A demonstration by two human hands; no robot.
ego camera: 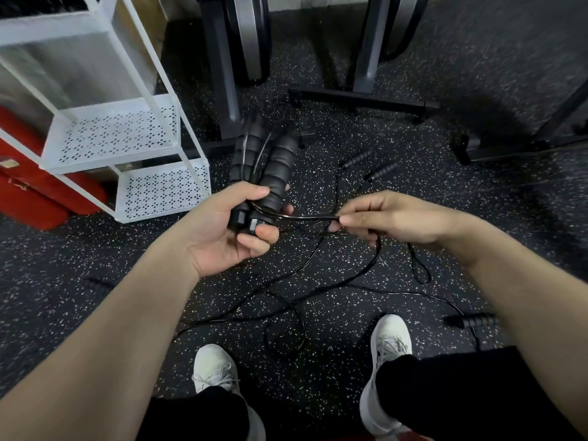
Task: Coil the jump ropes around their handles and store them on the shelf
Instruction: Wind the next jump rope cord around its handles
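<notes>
Barely started, by my reckoning. My left hand (237,226) grips a pair of black foam handles (264,168) side by side, fingers curled round their lower ends, the handles pointing up and away from me. My right hand (386,222) pinches the thin black cord (305,218) between thumb and fingertips just beside those handles; the cord runs taut from the left hand across to the right, then drops away below the right hand to the floor (95,249). I can make out a strand or two lying along the handles, but whether any full turn is wound on yet I cannot tell. Most of this cord looks to be loose in loops on the floor between my shoes (216,367), so nearly all the winding for this rope is ahead.

Other ropes wait untouched: two more handles (369,165) lie on the floor beyond my right hand, another handle (474,321) sits near my right forearm, and one more handle (98,284) shows by my left forearm. Their cords tangle with mine, which could snag as I wind.

White shelf (117,135) stands to my left, and the perforated tiers I can see hold no rope. So nothing is stored yet.
</notes>
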